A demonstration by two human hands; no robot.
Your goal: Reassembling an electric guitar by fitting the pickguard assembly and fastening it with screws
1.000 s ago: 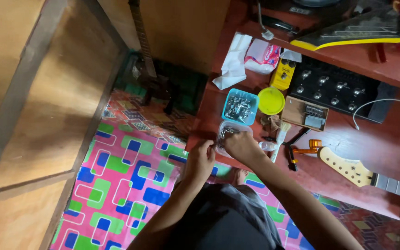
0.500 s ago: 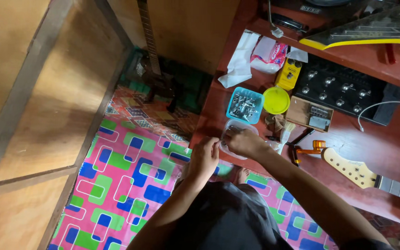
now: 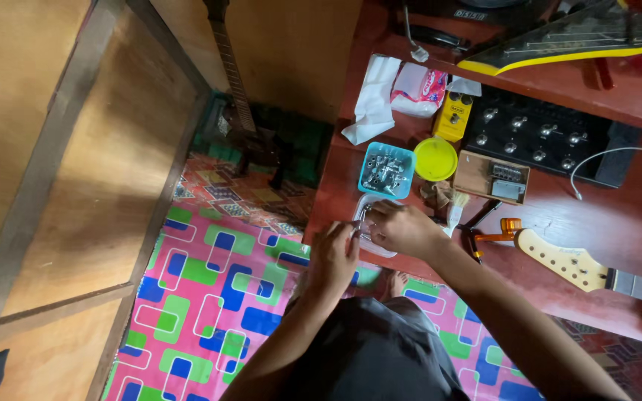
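Where the table edge runs: two hands (image 3: 369,241), one clear tray (image 3: 371,226), two tubs (image 3: 410,163).

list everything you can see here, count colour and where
clear container: 1, transparent, table's near edge, under both hands
blue tub: 1, holds metal parts, just beyond the clear container
yellow lid: 1, round, right of the blue tub
yellow pedal: 1, behind the lid
black unit with knobs: 1, back of table
guitar neck: 1, pale headstock, right side of table
white cloth: 1, table's back left
table: 1, red-brown
floor mat: 1, pink, green and blue
left hand: at the container's edge
right hand: over the container
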